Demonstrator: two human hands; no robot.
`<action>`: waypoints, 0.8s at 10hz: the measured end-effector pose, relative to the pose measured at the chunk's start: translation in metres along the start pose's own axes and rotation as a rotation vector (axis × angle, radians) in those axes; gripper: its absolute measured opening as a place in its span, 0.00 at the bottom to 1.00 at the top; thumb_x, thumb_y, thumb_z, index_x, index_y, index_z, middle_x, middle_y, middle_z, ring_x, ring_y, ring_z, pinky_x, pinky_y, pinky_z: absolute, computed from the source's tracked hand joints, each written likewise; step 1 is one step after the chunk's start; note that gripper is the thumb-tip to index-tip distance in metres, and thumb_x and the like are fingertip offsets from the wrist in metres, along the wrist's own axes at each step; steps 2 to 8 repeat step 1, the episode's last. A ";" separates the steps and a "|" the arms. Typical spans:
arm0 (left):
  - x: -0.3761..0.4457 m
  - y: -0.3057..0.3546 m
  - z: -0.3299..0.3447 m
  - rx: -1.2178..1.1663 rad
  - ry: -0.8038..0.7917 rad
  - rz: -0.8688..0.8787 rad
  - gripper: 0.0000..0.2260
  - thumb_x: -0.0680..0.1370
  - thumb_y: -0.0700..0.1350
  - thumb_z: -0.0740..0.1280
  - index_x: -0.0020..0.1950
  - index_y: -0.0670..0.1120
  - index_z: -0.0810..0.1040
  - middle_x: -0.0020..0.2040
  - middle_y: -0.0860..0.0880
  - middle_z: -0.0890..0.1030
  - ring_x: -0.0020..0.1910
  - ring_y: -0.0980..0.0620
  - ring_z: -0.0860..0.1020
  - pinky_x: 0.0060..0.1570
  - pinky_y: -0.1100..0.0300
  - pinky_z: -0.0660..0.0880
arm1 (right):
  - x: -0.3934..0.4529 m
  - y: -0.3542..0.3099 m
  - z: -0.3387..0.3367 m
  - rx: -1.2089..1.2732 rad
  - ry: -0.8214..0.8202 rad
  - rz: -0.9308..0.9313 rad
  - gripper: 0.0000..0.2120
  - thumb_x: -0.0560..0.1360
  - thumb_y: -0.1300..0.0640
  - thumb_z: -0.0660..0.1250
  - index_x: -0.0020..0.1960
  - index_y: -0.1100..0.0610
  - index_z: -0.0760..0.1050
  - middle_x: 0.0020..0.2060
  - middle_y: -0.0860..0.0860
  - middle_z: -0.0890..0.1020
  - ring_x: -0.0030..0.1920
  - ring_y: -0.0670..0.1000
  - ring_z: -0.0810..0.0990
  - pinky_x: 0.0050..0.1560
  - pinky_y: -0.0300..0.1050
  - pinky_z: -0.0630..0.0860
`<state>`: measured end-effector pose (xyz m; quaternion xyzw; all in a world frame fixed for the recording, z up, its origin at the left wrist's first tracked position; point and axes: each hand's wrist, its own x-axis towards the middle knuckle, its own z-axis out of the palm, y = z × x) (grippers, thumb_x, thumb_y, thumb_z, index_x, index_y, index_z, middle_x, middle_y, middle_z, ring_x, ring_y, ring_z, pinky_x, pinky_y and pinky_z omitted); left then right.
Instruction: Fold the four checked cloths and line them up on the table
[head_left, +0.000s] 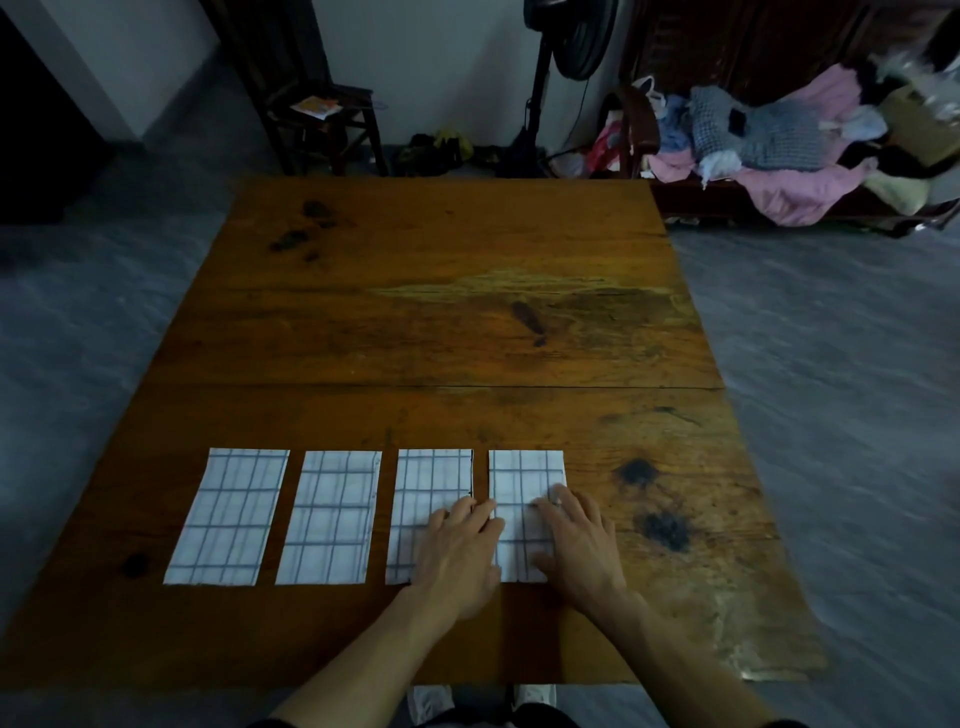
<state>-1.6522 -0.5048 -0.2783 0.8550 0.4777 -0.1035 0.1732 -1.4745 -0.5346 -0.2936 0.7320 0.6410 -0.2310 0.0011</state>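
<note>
Checked cloths, four, white with dark grid lines, each folded to a narrow upright rectangle and laid flat in one row along the near half of the wooden bench, small gaps between them.

1. First cloth, far left of the row; lies alone, untouched.
2. Second cloth, just beside the first; untouched.
3. Third cloth, right of centre; its near right part is covered by the left hand.
4. Fourth cloth, right end of the row; both hands rest on its near half.

Left hand: palm down, fingers spread fairly wide and flat, bridging the gap between the third and fourth cloths; nothing gripped.

Right hand: palm down on the right edge of the fourth cloth, fingers extended and loosely apart, pressing flat; nothing gripped.

Bench surface: worn brown boards with dark stains; far half bare.

Surroundings: grey floor; wooden chair behind the bench with a paper item on its seat; standing fan by the wall; dark wooden settle at far right, holding a heap of mixed clothing, pink, grey and white.
</note>
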 end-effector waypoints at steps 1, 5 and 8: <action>0.001 -0.001 -0.008 -0.117 0.068 -0.060 0.25 0.80 0.55 0.62 0.76 0.54 0.61 0.79 0.51 0.56 0.78 0.49 0.50 0.76 0.47 0.51 | 0.000 -0.001 -0.004 0.013 0.053 0.014 0.32 0.76 0.41 0.65 0.76 0.46 0.57 0.77 0.49 0.57 0.78 0.53 0.51 0.75 0.55 0.54; 0.001 -0.001 -0.008 -0.117 0.068 -0.060 0.25 0.80 0.55 0.62 0.76 0.54 0.61 0.79 0.51 0.56 0.78 0.49 0.50 0.76 0.47 0.51 | 0.000 -0.001 -0.004 0.013 0.053 0.014 0.32 0.76 0.41 0.65 0.76 0.46 0.57 0.77 0.49 0.57 0.78 0.53 0.51 0.75 0.55 0.54; 0.001 -0.001 -0.008 -0.117 0.068 -0.060 0.25 0.80 0.55 0.62 0.76 0.54 0.61 0.79 0.51 0.56 0.78 0.49 0.50 0.76 0.47 0.51 | 0.000 -0.001 -0.004 0.013 0.053 0.014 0.32 0.76 0.41 0.65 0.76 0.46 0.57 0.77 0.49 0.57 0.78 0.53 0.51 0.75 0.55 0.54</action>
